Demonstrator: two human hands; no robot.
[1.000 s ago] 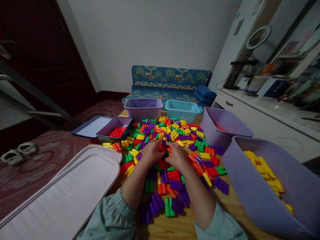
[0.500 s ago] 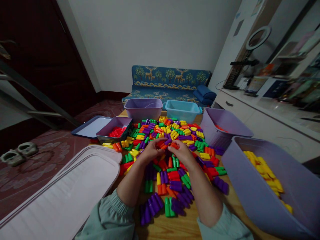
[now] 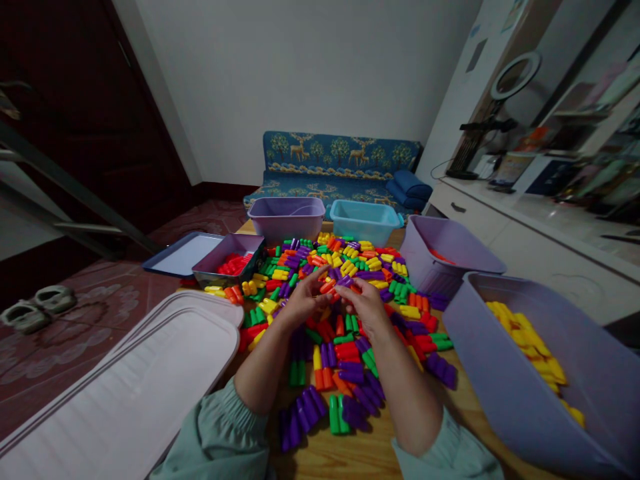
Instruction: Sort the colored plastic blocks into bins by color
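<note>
My left hand (image 3: 306, 301) is over the middle of a heap of plastic bullet-shaped building blocks, its fingers and thumb round an orange block (image 3: 328, 287). Close beside it, my right hand (image 3: 369, 307) pinches a purple block (image 3: 345, 282). The two blocks are nearly touching between my hands; whether they are joined I cannot make out. Around and below lie many loose blocks in red, orange, yellow, green and purple. Nearest me are a green block (image 3: 339, 415) and several purple blocks (image 3: 303, 417).
On the right, a large purple bin (image 3: 500, 407) holds yellow blocks, with another purple bin (image 3: 430, 267) behind it. A purple bin (image 3: 287, 223) and a blue bin (image 3: 367, 223) stand at the back. To the left are a tin (image 3: 227, 275) with red blocks and white lids (image 3: 150, 380).
Both hands have turned slightly and the fingers of my left hand have stretched further out. A purple block now shows at my right fingertips, where orange showed before.
</note>
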